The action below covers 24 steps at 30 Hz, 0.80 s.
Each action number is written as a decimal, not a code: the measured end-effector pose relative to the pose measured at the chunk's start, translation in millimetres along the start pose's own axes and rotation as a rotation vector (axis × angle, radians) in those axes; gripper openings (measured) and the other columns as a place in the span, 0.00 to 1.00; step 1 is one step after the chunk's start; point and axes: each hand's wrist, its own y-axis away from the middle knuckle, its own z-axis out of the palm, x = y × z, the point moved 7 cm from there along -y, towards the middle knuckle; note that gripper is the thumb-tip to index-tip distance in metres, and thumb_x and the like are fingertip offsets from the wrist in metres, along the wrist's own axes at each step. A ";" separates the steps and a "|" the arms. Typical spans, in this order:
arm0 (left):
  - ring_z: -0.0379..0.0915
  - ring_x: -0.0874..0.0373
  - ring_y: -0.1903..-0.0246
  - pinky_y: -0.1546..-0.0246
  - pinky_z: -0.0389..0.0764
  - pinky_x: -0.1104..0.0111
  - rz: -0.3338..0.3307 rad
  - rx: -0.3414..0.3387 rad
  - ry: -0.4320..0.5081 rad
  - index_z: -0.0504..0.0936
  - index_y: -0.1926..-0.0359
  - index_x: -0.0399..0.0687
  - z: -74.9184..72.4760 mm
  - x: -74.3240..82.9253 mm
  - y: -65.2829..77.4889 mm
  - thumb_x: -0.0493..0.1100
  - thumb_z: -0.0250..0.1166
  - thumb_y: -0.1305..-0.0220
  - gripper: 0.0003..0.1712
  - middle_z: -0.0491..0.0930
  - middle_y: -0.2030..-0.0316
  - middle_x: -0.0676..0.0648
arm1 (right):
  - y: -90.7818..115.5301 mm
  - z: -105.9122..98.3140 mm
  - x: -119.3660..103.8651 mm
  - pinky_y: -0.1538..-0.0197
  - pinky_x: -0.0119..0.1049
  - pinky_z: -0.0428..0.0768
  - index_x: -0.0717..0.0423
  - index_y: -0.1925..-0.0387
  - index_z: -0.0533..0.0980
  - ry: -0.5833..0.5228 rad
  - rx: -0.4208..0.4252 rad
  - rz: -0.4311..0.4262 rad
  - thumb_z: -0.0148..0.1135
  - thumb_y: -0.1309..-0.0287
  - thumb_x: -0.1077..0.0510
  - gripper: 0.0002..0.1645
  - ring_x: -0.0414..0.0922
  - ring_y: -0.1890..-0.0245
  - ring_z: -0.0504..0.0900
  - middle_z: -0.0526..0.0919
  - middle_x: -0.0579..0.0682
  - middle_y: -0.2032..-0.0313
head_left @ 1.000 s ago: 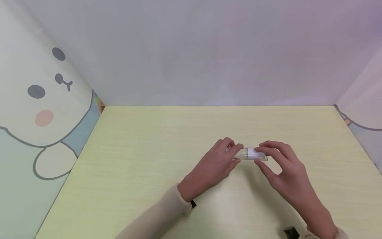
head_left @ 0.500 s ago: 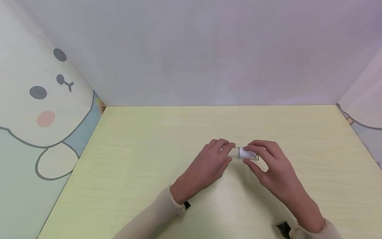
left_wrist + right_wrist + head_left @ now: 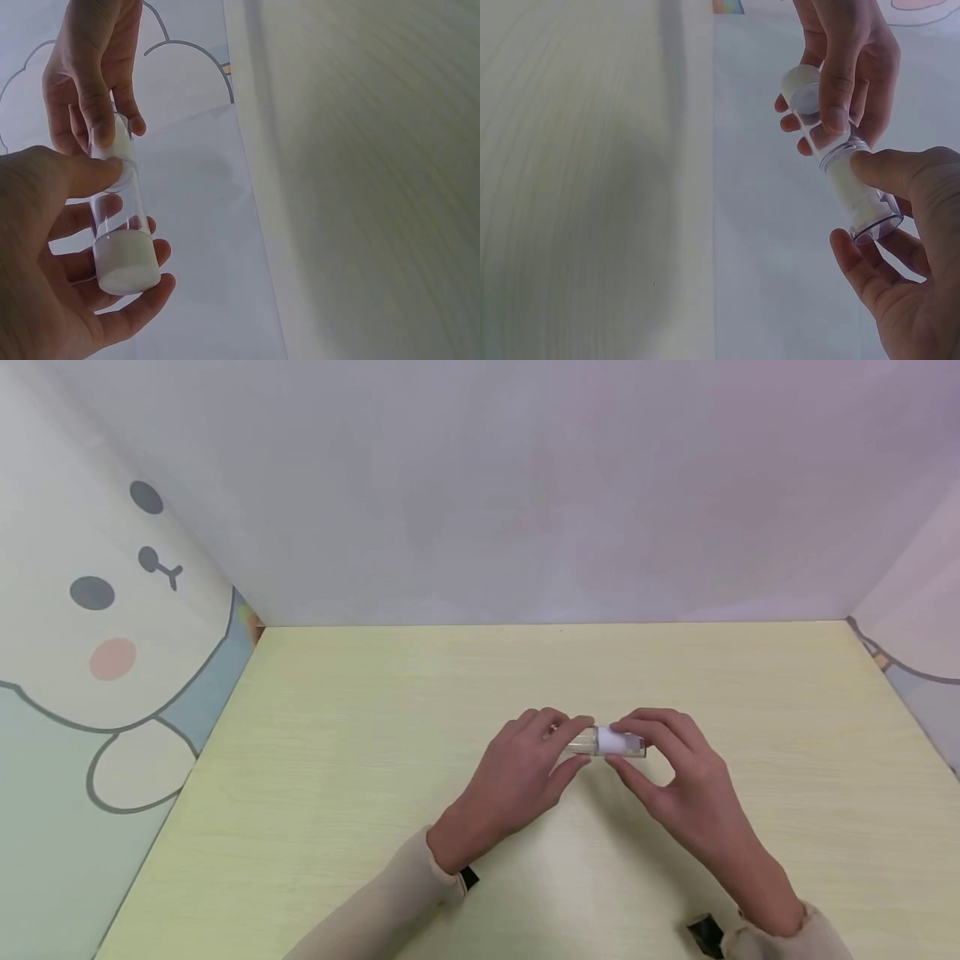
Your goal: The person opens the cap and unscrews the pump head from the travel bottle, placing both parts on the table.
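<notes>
The bottle (image 3: pixel 611 742) is held sideways, apart from the surface (image 3: pixel 375 693), between two hands. The left hand (image 3: pixel 517 768) has its grip clamped on the clear body (image 3: pixel 131 206), thumb on one side and fingers round the other; the white base (image 3: pixel 126 262) at that end sits among the fingers. The right hand (image 3: pixel 693 785) has its grip clamped on the opposite end of the bottle, thumb and fingers pinching the white section (image 3: pixel 845 180) beside the clear rim (image 3: pixel 877 226). Beige sleeves (image 3: pixel 375 893) and a black piece (image 3: pixel 707 935) are on the near side of the bottle. Beyond the bottle stands a pale wall (image 3: pixel 525 485); well to its left, a side panel (image 3: pixel 45 635) bears a printed animal figure.
</notes>
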 end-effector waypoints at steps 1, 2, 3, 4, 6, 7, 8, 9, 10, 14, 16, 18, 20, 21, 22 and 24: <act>0.80 0.57 0.56 0.56 0.83 0.69 -0.007 0.007 0.009 0.79 0.35 0.54 -0.6 -0.3 0.3 0.51 0.68 0.28 0.23 0.84 0.51 0.50 | 0.2 0.0 0.1 0.42 0.13 0.70 0.58 0.50 0.84 -0.001 0.003 0.012 0.66 0.32 0.40 0.26 0.41 0.47 0.77 0.83 0.53 0.50; 0.80 0.56 0.56 0.56 0.83 0.69 -0.012 0.015 0.020 0.80 0.35 0.54 -1.1 -0.5 0.6 0.50 0.69 0.28 0.23 0.84 0.51 0.50 | 0.4 0.1 0.3 0.42 0.13 0.70 0.57 0.50 0.84 -0.001 0.003 0.025 0.72 0.35 0.44 0.23 0.41 0.47 0.77 0.83 0.52 0.50; 0.80 0.56 0.56 0.56 0.83 0.69 -0.017 0.020 0.026 0.80 0.36 0.54 -1.3 -0.7 0.8 0.50 0.69 0.29 0.23 0.84 0.51 0.50 | 0.8 0.2 0.5 0.43 0.13 0.70 0.57 0.50 0.84 0.000 0.007 0.037 0.76 0.39 0.49 0.21 0.40 0.48 0.77 0.83 0.52 0.50; 0.80 0.56 0.56 0.55 0.83 0.69 -0.021 0.024 0.032 0.80 0.36 0.54 -1.3 -0.9 1.1 0.50 0.69 0.29 0.23 0.84 0.51 0.50 | 1.1 0.4 0.7 0.44 0.13 0.70 0.56 0.50 0.84 0.001 0.010 0.051 0.79 0.44 0.54 0.21 0.39 0.48 0.77 0.83 0.52 0.51; 0.81 0.57 0.56 0.56 0.83 0.69 -0.027 0.028 0.039 0.80 0.36 0.54 -1.2 -1.2 1.5 0.51 0.69 0.28 0.23 0.84 0.51 0.50 | 1.8 0.7 1.4 0.45 0.14 0.71 0.55 0.50 0.85 -0.007 0.017 0.085 0.82 0.53 0.66 0.25 0.37 0.49 0.77 0.84 0.51 0.51; 0.81 0.57 0.56 0.56 0.83 0.69 -0.030 0.029 0.046 0.80 0.36 0.54 -1.1 -1.3 1.7 0.50 0.69 0.28 0.23 0.84 0.51 0.50 | 2.2 1.1 2.3 0.45 0.13 0.72 0.55 0.50 0.85 -0.020 0.015 0.109 0.82 0.57 0.69 0.28 0.35 0.49 0.77 0.84 0.50 0.51; 0.81 0.57 0.56 0.57 0.83 0.70 -0.033 0.029 0.051 0.80 0.36 0.54 -0.8 -1.5 1.8 0.51 0.69 0.28 0.23 0.84 0.52 0.50 | 2.5 1.7 3.4 0.44 0.13 0.73 0.55 0.50 0.85 -0.035 0.013 0.130 0.82 0.57 0.70 0.29 0.34 0.49 0.78 0.83 0.50 0.50; 0.81 0.57 0.56 0.58 0.83 0.70 -0.038 0.028 0.061 0.80 0.36 0.54 -0.7 -1.6 2.0 0.51 0.68 0.28 0.23 0.84 0.52 0.51 | 2.8 2.2 4.7 0.44 0.14 0.75 0.56 0.49 0.84 -0.066 0.010 0.156 0.82 0.58 0.72 0.30 0.33 0.49 0.78 0.83 0.49 0.50; 0.81 0.58 0.57 0.59 0.83 0.71 -0.044 0.029 0.079 0.80 0.36 0.53 -0.7 -1.7 2.1 0.51 0.68 0.28 0.23 0.84 0.52 0.51 | 3.2 2.8 6.3 0.43 0.16 0.77 0.58 0.48 0.83 -0.109 0.009 0.183 0.81 0.57 0.74 0.32 0.33 0.48 0.79 0.82 0.49 0.49; 0.81 0.60 0.60 0.64 0.81 0.75 -0.074 0.037 0.181 0.80 0.36 0.52 -1.1 -1.7 2.4 0.52 0.68 0.28 0.23 0.84 0.53 0.50 | 4.6 4.9 14.5 0.43 0.23 0.83 0.65 0.39 0.76 -0.352 0.029 0.311 0.73 0.53 0.81 0.37 0.35 0.47 0.81 0.78 0.50 0.44; 0.82 0.61 0.60 0.65 0.80 0.76 -0.087 0.049 0.230 0.81 0.36 0.51 -2.2 -1.1 2.1 0.53 0.68 0.29 0.24 0.85 0.53 0.51 | 6.7 6.4 18.9 0.44 0.25 0.83 0.67 0.35 0.71 -0.503 0.056 0.389 0.69 0.48 0.82 0.38 0.37 0.45 0.81 0.76 0.51 0.41; 0.84 0.61 0.58 0.63 0.81 0.76 -0.100 0.064 0.261 0.81 0.37 0.51 -3.7 -0.5 1.9 0.54 0.69 0.30 0.25 0.86 0.54 0.52 | 9.3 9.4 22.6 0.44 0.25 0.84 0.66 0.32 0.67 -0.653 0.079 0.468 0.65 0.42 0.80 0.37 0.38 0.44 0.81 0.74 0.53 0.39; 0.84 0.60 0.56 0.61 0.82 0.75 -0.114 0.069 0.290 0.82 0.37 0.51 -4.5 0.1 1.8 0.54 0.70 0.31 0.25 0.87 0.54 0.53 | 12.5 13.5 25.2 0.44 0.27 0.84 0.65 0.31 0.65 -0.774 0.091 0.537 0.62 0.37 0.78 0.35 0.38 0.43 0.82 0.72 0.52 0.39; 0.84 0.60 0.54 0.59 0.83 0.74 -0.122 0.065 0.300 0.82 0.37 0.51 -4.1 0.3 1.7 0.54 0.70 0.31 0.25 0.87 0.54 0.53 | 13.8 15.4 26.2 0.44 0.27 0.85 0.64 0.30 0.65 -0.811 0.095 0.563 0.61 0.34 0.77 0.33 0.38 0.43 0.82 0.72 0.52 0.39; 0.84 0.60 0.53 0.57 0.83 0.73 -0.129 0.057 0.313 0.82 0.37 0.51 -3.3 0.2 1.6 0.54 0.71 0.31 0.25 0.88 0.54 0.53 | 15.1 17.2 27.0 0.45 0.28 0.85 0.63 0.30 0.65 -0.845 0.098 0.582 0.59 0.33 0.76 0.32 0.38 0.43 0.83 0.72 0.52 0.39; 0.83 0.59 0.51 0.55 0.83 0.73 -0.145 0.028 0.341 0.82 0.36 0.50 -0.7 0.1 1.3 0.53 0.70 0.30 0.25 0.87 0.53 0.53 | 16.6 20.1 28.0 0.44 0.31 0.86 0.62 0.30 0.65 -0.883 0.098 0.602 0.57 0.30 0.74 0.30 0.38 0.42 0.84 0.72 0.52 0.40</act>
